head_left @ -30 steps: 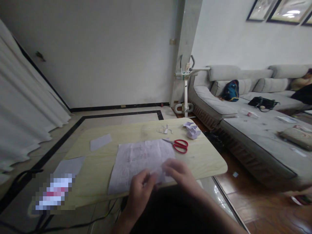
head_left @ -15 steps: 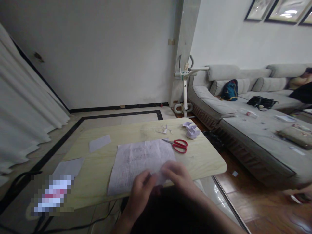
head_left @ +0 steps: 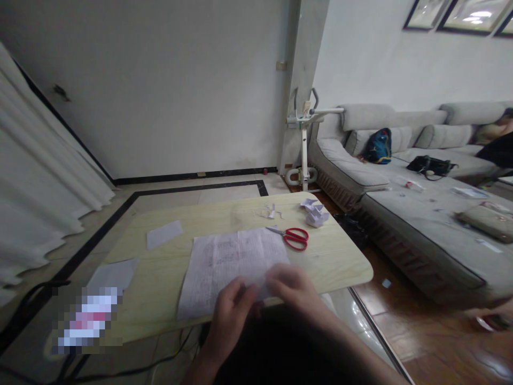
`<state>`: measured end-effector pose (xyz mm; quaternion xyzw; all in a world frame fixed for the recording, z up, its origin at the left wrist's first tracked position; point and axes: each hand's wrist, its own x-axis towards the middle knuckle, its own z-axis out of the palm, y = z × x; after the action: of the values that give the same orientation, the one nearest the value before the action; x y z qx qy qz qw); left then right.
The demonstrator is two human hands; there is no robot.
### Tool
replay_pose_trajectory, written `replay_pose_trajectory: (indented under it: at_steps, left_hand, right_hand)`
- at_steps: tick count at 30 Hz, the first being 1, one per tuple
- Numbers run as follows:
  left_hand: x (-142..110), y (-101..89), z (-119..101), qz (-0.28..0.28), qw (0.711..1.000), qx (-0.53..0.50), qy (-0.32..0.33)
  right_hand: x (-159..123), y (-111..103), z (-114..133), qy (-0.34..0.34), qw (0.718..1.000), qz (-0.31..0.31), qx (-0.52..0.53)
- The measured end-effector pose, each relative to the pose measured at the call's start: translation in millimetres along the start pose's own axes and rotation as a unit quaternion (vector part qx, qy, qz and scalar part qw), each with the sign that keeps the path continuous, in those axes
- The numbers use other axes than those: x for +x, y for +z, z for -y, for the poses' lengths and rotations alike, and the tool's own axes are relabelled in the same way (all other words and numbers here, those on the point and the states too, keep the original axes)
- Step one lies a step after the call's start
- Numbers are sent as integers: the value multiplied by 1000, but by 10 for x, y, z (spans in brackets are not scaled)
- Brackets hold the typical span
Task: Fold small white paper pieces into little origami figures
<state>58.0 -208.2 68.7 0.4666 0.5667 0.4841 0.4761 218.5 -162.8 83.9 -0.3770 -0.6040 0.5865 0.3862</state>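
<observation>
My left hand and my right hand meet over the table's near edge, fingers closed in a pinch. Between them is a small whitish piece of paper, blurred and mostly covered by the fingers. Under and beyond the hands lies a large printed sheet with creases. Red-handled scissors rest at its upper right corner, their blades partly over the paper. Farther back are thin paper scraps and folded paper pieces.
The pale wooden table has rounded corners. On its left side are a small paper piece, another sheet and a pixelated bright object. A grey sofa with bags stands to the right, and a person sits at its far end.
Both hands stay pinched together in nearly the same place, with the right fingers blurred by motion. The view has shifted very slightly; the things on the table have not moved.
</observation>
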Motion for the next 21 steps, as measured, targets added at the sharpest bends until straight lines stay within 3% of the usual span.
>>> replay_pose_trajectory:
  at_steps: [5,11,17,21]
  left_hand:
    - [22,7,78,27,1000,-1,3]
    - [65,25,167,-71,996,-1,56]
    - [53,-58,213,18,994,67,83]
    - [35,-20,188,62,994,78,48]
  right_hand:
    - [-19,-15,43,-24,999,6,-29]
    - [-6,68,-24,-38,994,-43,-98]
    - [9,94,-21,-33,997,-42,-59]
    - [-7,101,3,-26,997,-32,-65]
